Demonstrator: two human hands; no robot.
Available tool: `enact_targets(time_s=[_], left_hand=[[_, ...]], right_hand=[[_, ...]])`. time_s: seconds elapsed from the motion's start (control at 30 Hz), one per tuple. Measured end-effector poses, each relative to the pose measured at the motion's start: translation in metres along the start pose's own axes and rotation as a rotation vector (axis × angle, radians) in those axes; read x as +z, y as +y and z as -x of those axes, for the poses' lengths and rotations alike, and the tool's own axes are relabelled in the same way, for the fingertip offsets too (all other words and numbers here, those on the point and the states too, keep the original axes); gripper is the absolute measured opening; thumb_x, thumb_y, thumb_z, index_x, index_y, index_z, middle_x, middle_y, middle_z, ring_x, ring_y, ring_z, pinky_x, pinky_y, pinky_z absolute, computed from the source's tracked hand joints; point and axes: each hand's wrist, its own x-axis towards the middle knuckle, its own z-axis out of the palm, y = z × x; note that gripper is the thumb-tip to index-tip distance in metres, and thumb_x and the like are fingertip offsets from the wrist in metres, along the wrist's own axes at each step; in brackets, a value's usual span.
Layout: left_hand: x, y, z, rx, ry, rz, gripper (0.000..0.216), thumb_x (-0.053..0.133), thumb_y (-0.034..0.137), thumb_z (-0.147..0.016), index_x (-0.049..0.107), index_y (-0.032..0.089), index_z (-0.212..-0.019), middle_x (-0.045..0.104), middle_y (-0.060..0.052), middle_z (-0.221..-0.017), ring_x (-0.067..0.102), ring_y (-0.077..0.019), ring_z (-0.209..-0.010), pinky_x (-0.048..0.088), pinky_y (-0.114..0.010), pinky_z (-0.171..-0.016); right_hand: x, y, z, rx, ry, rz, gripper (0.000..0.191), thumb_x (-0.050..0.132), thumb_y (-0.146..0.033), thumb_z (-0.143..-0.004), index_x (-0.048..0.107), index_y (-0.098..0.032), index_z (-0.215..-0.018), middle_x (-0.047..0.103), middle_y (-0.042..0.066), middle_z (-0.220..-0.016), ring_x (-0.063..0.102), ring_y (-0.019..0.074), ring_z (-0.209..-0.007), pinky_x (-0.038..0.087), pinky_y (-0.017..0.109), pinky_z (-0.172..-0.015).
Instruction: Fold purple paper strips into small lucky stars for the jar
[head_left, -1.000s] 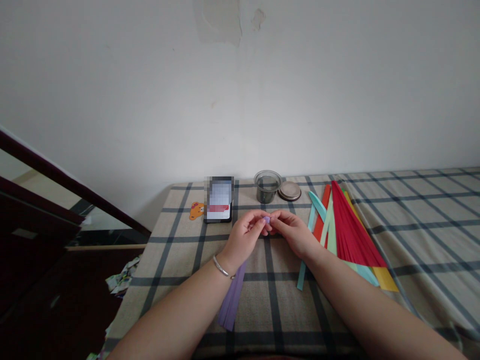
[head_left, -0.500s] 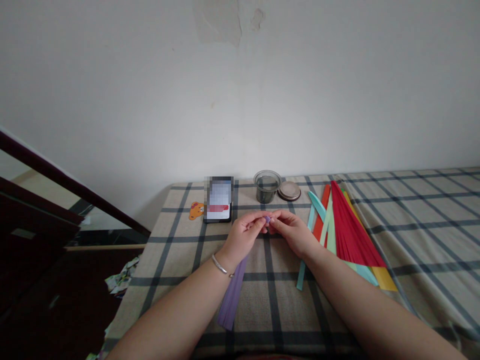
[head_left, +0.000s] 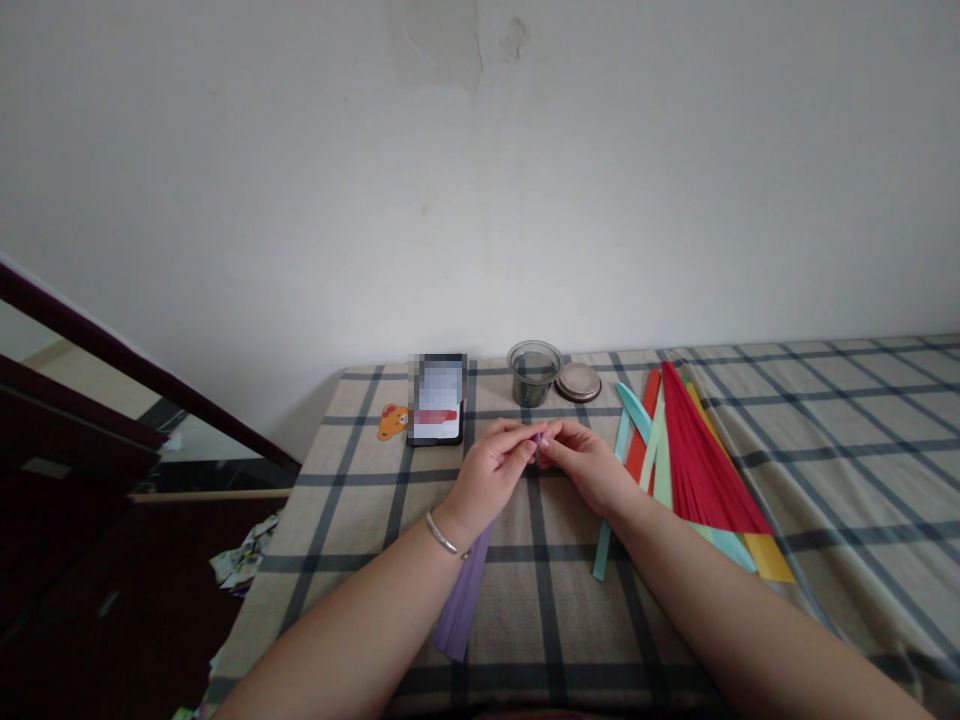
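Note:
My left hand (head_left: 491, 472) and my right hand (head_left: 586, 462) meet over the middle of the checked tablecloth (head_left: 352, 500), fingertips pinched together on a small folded purple paper piece (head_left: 537, 438). Only a sliver of the piece shows between the fingers. A silver bangle circles my left wrist. Purple paper strips (head_left: 463, 598) lie flat under my left forearm, reaching toward the table's near edge.
A phone (head_left: 437, 399) lies at the back left beside an orange bear sticker (head_left: 392, 421). A small open jar (head_left: 533, 373) and its round lid (head_left: 578, 382) stand near the wall. A fan of red, green, teal and yellow paper strips (head_left: 694, 460) lies right of my hands.
My fingertips have closed a little tighter round the purple piece, so less of it shows. The hands stay in the same place.

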Motion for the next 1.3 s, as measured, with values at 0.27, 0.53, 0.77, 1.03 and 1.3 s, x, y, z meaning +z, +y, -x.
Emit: enact_targets(time_s=[0.27, 0.53, 0.77, 1.03, 1.3], left_hand=[[0.0014, -0.0008, -0.0006, 0.055, 0.02, -0.06, 0.027, 0.047, 0.026, -0.09, 0.065, 0.021, -0.11, 0.063, -0.006, -0.101, 0.059, -0.0165, -0.096, 0.049, -0.032, -0.088], [0.0029, -0.0031, -0.0004, 0.072, 0.055, -0.046, 0.023, 0.05, 0.022, -0.088, 0.066, 0.022, -0.105, 0.067, -0.006, -0.102, 0.062, -0.0159, -0.096, 0.05, -0.031, -0.087], [0.0035, -0.0066, 0.0004, 0.086, 0.089, -0.039, 0.021, 0.055, 0.018, -0.085, 0.066, 0.022, -0.102, 0.064, -0.005, -0.102, 0.061, -0.0154, -0.097, 0.05, -0.031, -0.088], [0.0033, -0.0022, 0.0001, 0.112, 0.109, -0.029, 0.019, 0.057, 0.011, -0.081, 0.064, 0.02, -0.096, 0.061, -0.005, -0.097, 0.06, -0.0148, -0.091, 0.053, -0.03, -0.08], [0.0043, -0.0049, 0.0005, 0.126, 0.134, -0.066, 0.018, 0.056, 0.008, -0.08, 0.062, 0.019, -0.093, 0.058, -0.004, -0.096, 0.058, -0.0137, -0.089, 0.053, -0.027, -0.075]], right_hand=[[-0.0021, 0.0037, -0.0008, -0.027, -0.004, -0.033, 0.029, 0.075, -0.04, -0.065, 0.055, -0.019, -0.064, 0.057, -0.004, -0.059, 0.049, 0.0098, -0.056, 0.039, 0.023, -0.055], [-0.0032, 0.0069, -0.0014, -0.004, 0.021, -0.085, 0.029, 0.077, -0.037, -0.063, 0.053, -0.02, -0.068, 0.057, -0.005, -0.062, 0.051, 0.0093, -0.056, 0.042, 0.024, -0.057], [-0.0031, 0.0065, -0.0015, 0.017, 0.039, -0.105, 0.029, 0.078, -0.036, -0.062, 0.056, -0.02, -0.07, 0.059, -0.005, -0.065, 0.053, 0.0089, -0.057, 0.044, 0.024, -0.059], [-0.0028, 0.0059, -0.0012, 0.023, 0.05, -0.081, 0.027, 0.078, -0.036, -0.061, 0.058, -0.02, -0.07, 0.06, -0.005, -0.064, 0.053, 0.0094, -0.057, 0.043, 0.024, -0.058], [-0.0015, 0.0026, -0.001, 0.057, 0.055, -0.049, 0.026, 0.078, -0.038, -0.059, 0.062, -0.02, -0.069, 0.062, -0.004, -0.065, 0.054, 0.0102, -0.058, 0.045, 0.026, -0.061]])
